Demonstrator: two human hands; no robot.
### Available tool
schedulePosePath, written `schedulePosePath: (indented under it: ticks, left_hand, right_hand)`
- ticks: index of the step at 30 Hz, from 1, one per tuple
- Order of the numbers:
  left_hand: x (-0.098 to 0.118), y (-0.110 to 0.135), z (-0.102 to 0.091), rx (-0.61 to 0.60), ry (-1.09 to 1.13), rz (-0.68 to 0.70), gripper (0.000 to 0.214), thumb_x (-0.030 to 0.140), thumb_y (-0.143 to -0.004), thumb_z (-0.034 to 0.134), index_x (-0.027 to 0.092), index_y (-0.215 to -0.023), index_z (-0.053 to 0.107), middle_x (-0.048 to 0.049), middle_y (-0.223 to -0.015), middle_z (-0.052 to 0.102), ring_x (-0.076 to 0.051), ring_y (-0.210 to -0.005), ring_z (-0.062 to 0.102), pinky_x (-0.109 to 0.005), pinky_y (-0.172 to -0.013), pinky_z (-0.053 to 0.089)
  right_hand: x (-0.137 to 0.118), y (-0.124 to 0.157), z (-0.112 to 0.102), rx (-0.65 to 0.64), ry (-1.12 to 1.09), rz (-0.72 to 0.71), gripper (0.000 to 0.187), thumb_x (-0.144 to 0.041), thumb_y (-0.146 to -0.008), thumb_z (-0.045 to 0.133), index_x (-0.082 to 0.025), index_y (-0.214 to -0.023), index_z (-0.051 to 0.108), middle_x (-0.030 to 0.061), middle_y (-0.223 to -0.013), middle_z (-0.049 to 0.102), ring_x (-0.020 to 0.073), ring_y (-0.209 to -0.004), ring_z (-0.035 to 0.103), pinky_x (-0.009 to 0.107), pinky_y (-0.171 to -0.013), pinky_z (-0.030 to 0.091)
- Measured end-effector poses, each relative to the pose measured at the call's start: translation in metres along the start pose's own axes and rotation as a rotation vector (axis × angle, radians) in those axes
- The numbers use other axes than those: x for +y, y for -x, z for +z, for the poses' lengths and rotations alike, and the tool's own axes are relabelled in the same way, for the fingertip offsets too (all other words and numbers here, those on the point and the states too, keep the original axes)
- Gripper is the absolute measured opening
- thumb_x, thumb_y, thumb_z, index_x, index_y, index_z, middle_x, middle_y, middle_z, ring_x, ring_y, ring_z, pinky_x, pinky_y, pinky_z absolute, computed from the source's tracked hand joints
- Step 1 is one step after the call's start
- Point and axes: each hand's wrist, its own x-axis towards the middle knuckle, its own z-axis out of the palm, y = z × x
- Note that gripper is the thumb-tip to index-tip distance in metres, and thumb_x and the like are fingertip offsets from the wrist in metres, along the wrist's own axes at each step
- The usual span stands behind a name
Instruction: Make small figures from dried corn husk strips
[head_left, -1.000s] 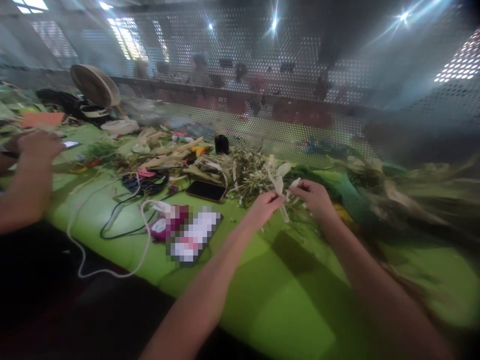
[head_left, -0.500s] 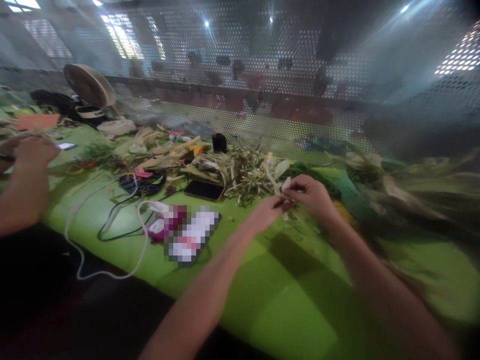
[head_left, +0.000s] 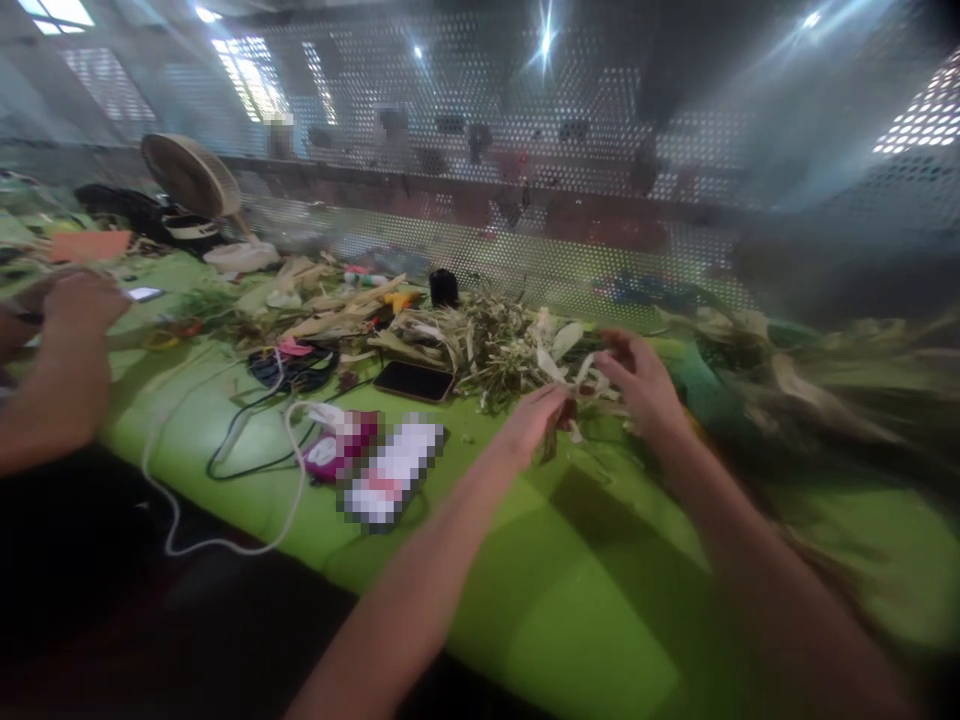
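Note:
My left hand (head_left: 534, 425) is closed in a pinch on a pale husk strip (head_left: 583, 375), which looks like dried corn husk and curls up from the fingertips. To its right, my right hand (head_left: 643, 385) hangs over the table with thumb and fingers apart. Its thumb is close to the strip's curled end; whether they touch is unclear. Just beyond both hands lies a tangled pile of dried husk pieces (head_left: 491, 345), with a broad pale piece (head_left: 568, 338) sticking up from it.
On the green table (head_left: 570, 600) lie a dark phone (head_left: 414, 380), a pixelated phone-like object (head_left: 394, 475), a magenta item (head_left: 330, 455) and a looping white cable (head_left: 225, 545). A fan (head_left: 191, 175) stands at the back left. Another person's hand (head_left: 82, 300) is at far left.
My right hand has opened and drawn away to the right from my left hand, where both were together before. The curled pale strip now shows between them.

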Motion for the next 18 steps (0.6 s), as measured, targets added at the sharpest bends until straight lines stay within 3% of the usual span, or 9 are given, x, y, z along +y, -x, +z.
schedulePosePath:
  ticks: [2,6,8,13,18]
  left_hand:
    - [0.001,-0.002,-0.002,0.058,0.175,-0.021,0.027,0.04,-0.082,0.066,0.016,-0.094,0.071,-0.005,-0.082,0.066,-0.013,-0.071,0.058,-0.028,-0.073,0.047]
    - [0.004,-0.004,-0.002,0.098,0.307,-0.042,0.024,0.033,-0.079,0.069,0.016,-0.096,0.069,-0.0046,-0.086,0.067,-0.013,-0.07,0.061,-0.033,-0.076,0.051]
    - [0.004,-0.005,-0.001,0.101,0.313,-0.041,0.023,0.032,-0.079,0.07,0.015,-0.095,0.067,-0.0043,-0.084,0.067,-0.012,-0.067,0.061,-0.031,-0.073,0.051]
    - [0.001,-0.005,-0.001,0.103,0.259,-0.006,0.022,0.033,-0.079,0.068,0.014,-0.09,0.064,-0.0017,-0.076,0.061,-0.007,-0.059,0.052,-0.022,-0.056,0.041]
    - [0.003,-0.003,0.0,0.143,0.2,0.048,0.026,0.036,-0.078,0.07,0.014,-0.075,0.057,0.004,-0.061,0.046,-0.003,-0.048,0.032,-0.021,-0.048,0.023]
  right_hand:
    - [-0.001,0.0,-0.001,0.025,-0.002,0.055,0.045,-0.048,-0.077,0.069,-0.02,-0.111,0.064,0.009,-0.106,0.068,0.0216,-0.089,0.061,0.035,-0.078,0.05]
    - [-0.009,0.005,0.003,-0.237,0.015,0.116,0.033,-0.049,-0.074,0.072,-0.02,-0.088,0.068,0.0056,-0.085,0.071,0.0208,-0.078,0.064,0.033,-0.073,0.051]
    - [-0.011,0.007,0.005,-0.286,0.02,0.107,0.03,-0.047,-0.073,0.073,-0.02,-0.085,0.069,0.0047,-0.083,0.072,0.0202,-0.076,0.064,0.032,-0.072,0.05]
    - [-0.01,0.006,0.005,-0.295,0.042,0.103,0.034,-0.053,-0.071,0.072,-0.019,-0.075,0.068,0.003,-0.072,0.069,0.0179,-0.067,0.061,0.03,-0.065,0.047]
    - [-0.009,0.004,0.004,-0.222,0.128,0.047,0.029,-0.048,-0.073,0.07,-0.019,-0.072,0.067,0.0014,-0.067,0.067,0.0162,-0.064,0.057,0.028,-0.062,0.043]
